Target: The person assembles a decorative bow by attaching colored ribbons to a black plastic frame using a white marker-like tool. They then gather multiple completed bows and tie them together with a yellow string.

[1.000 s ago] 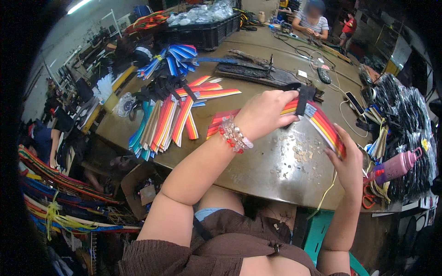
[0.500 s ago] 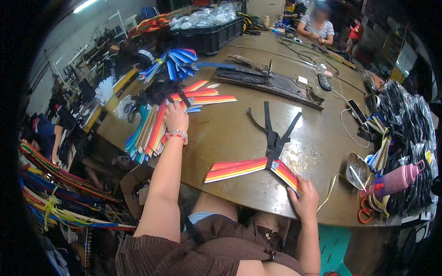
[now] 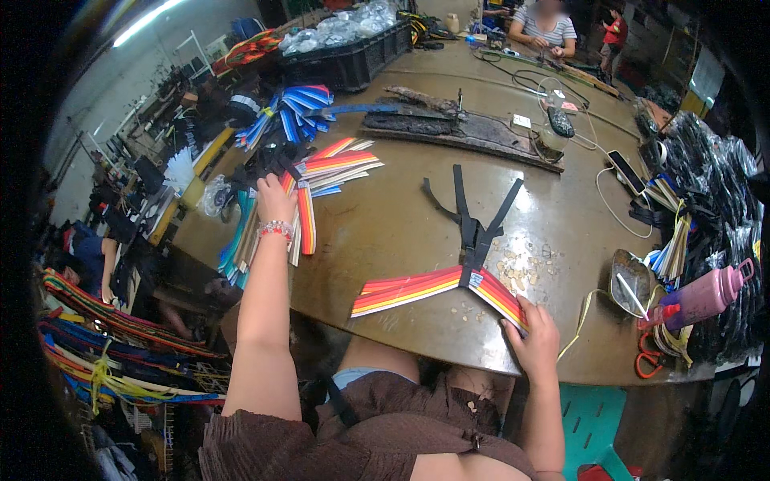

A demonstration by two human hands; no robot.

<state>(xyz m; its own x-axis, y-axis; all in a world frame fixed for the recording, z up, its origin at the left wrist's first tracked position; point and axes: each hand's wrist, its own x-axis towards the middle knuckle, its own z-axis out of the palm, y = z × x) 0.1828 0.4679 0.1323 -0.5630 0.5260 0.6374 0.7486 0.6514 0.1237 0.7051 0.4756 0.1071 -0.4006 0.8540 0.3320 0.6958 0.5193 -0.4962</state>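
Note:
My right hand [image 3: 536, 333] pinches the right end of a red, orange, yellow and white striped strap [image 3: 417, 294] near the table's front edge. That strap bends into a V under a black buckle piece, from which several black webbing ends [image 3: 473, 216] spread away from me. At the left, my left hand [image 3: 275, 200] reaches into a pile of similar strap pieces, its fingers bent; what they hold is hidden. Beside it are a red-orange striped strap [image 3: 306, 220], more striped straps [image 3: 341, 163], black webbing [image 3: 269, 160] and teal straps [image 3: 234, 252].
A blue-white strap bundle [image 3: 289, 115] and a black crate [image 3: 353, 60] stand farther back. A dark wooden board [image 3: 465, 138] lies across the brown table [image 3: 385, 212]. At right are a phone [image 3: 626, 171], a bowl [image 3: 630, 282], orange scissors [image 3: 647, 357] and a pink bottle [image 3: 710, 295]. A person [image 3: 545, 30] sits opposite.
My left hand has shifted left and slightly back over the pile; a striped strap there now hangs toward me. My right hand still pinches the strap end. The view has shifted slightly.

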